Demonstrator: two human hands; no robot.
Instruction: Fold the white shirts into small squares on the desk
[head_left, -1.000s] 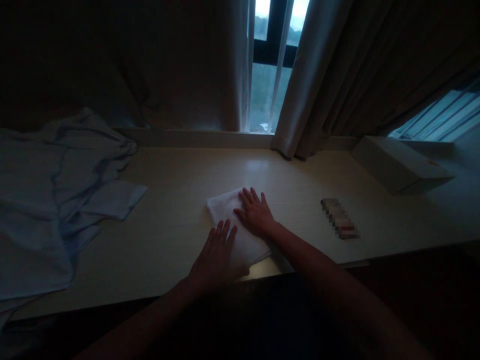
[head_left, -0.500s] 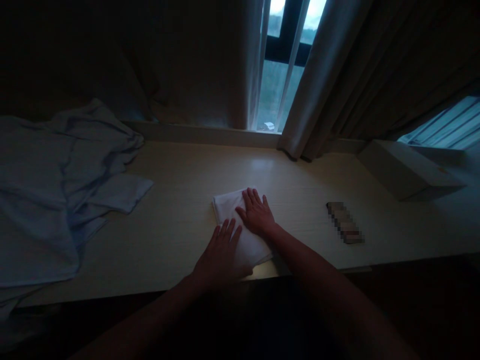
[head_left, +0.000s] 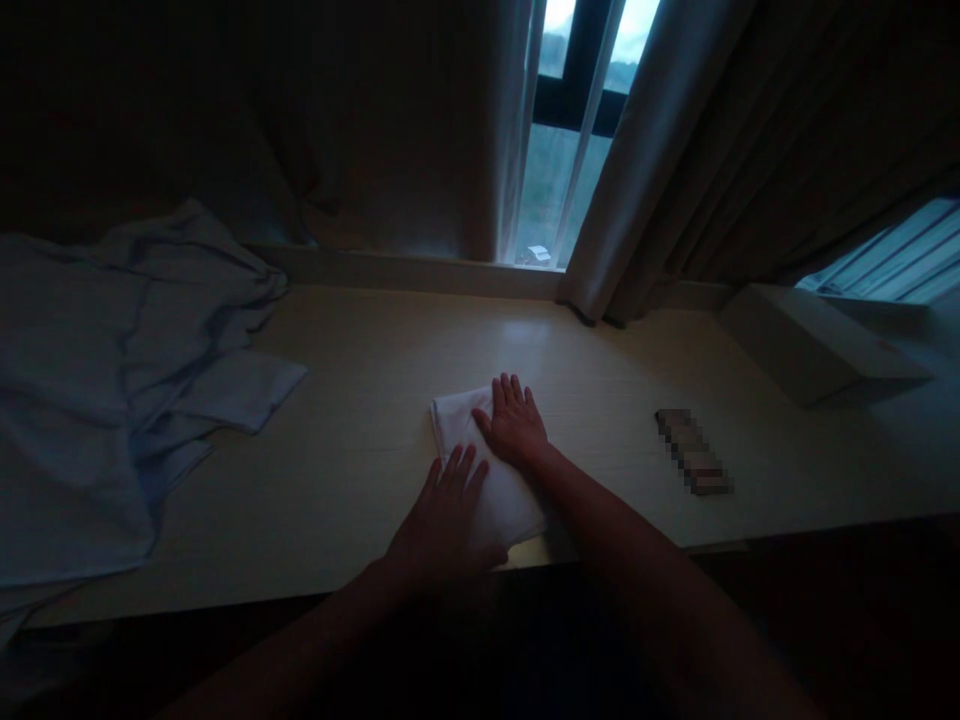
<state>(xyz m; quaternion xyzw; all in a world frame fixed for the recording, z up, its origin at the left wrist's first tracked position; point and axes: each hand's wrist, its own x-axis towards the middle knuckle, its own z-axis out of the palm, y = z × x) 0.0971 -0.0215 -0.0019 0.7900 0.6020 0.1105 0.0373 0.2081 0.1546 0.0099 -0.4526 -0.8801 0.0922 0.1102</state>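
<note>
Here, a folded white cloth (head_left: 514, 500) is laid near the front of the desk (head_left: 360, 370) | near-left side covered by the left hand (head_left: 442, 515), fingers slightly spread | far-right side covered by the right hand (head_left: 517, 428), fingers slightly apart, thumb held out | crumpled white fabric (head_left: 67, 400) is heaped at left, a pixelated oblong item (head_left: 691, 450) placed at right

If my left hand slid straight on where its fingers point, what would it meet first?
Probably your right hand, near the thumb, on the same folded cloth, though the dim picture leaves depth unclear.
</note>
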